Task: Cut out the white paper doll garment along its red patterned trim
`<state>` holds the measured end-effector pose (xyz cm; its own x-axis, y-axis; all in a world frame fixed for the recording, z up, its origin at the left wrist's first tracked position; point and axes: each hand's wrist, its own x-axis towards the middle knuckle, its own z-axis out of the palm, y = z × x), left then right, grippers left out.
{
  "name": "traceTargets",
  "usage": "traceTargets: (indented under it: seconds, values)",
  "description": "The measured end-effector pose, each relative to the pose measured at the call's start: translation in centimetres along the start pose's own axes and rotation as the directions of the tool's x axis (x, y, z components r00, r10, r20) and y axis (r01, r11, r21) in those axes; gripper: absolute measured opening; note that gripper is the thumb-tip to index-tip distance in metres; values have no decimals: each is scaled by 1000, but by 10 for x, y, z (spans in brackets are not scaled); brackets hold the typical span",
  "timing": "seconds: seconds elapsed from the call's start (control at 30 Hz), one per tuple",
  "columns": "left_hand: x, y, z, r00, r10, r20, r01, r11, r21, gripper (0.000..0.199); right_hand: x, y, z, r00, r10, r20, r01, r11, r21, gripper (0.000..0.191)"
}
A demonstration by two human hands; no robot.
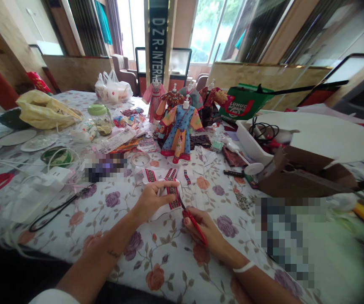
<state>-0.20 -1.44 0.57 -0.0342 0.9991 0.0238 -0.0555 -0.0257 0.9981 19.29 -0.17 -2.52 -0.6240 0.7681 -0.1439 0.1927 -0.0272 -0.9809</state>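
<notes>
In the head view, the left hand [150, 202] holds the cloth [173, 204], white with a red patterned band, its thumb and forefinger laid over it. The right hand [203, 223] grips the scissors [196, 229] by their red handles, the blades pointing away from the person at the cloth's right edge. The cloth lies near the middle of the flowered table [166, 249]. Just beyond is a strip [186, 177]; farther back stands a blue dress [182, 122]. A brown box [280, 175] sits to the right.
</notes>
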Motion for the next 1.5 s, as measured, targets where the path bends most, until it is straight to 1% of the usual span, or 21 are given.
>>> traceTargets:
  seconds: [0.17, 0.33, 0.57, 0.8, 1.03, 1.17, 1.23, 1.33, 1.4, 1.5]
  values:
    - [-2, 0, 1, 1000, -7, -9, 7, 1000, 14, 35, 0, 1, -1, 1000, -14, -7, 14, 1000, -10, 51]
    - [-1, 2, 1, 1000, 17, -15, -16, 999, 46, 33, 1, 4, -1, 1000, -7, -13, 7, 1000, -17, 49]
    - [0, 1, 1, 1000, 14, -10, -13, 1000, 25, 33, 2, 4, -1, 999, -28, -32, 27, 999, -39, 49]
    - [0, 1, -1, 1000, 29, 0, -29, 999, 22, 34, 1, 2, 0, 999, 26, -28, -28, 998, -63, 44]
    - [2, -2, -4, 998, 53, -43, -52, 998, 34, 27, 1, -2, 0, 999, -21, -25, 18, 993, -115, 44]
    - [2, -4, -4, 996, 75, -49, -73, 996, 45, 25, 1, 1, -1, 1000, -2, -24, -1, 994, -107, 44]
    - [3, -5, -4, 998, 58, -32, -57, 998, 15, 25, 1, 1, 0, 1000, 8, -22, -11, 995, -97, 45]
    - [2, -5, -4, 1000, 1, -13, -1, 999, -51, 28, 0, -3, 0, 1000, -5, -17, 3, 996, -93, 47]
    - [2, -4, -3, 1000, -16, -27, 14, 998, -62, 27, 0, -5, 0, 1000, -7, -16, 5, 996, -92, 47]
    - [1, -1, -2, 998, 2, -57, -4, 999, -36, 25, 0, -6, 1, 1000, -14, -20, 12, 995, -99, 48]
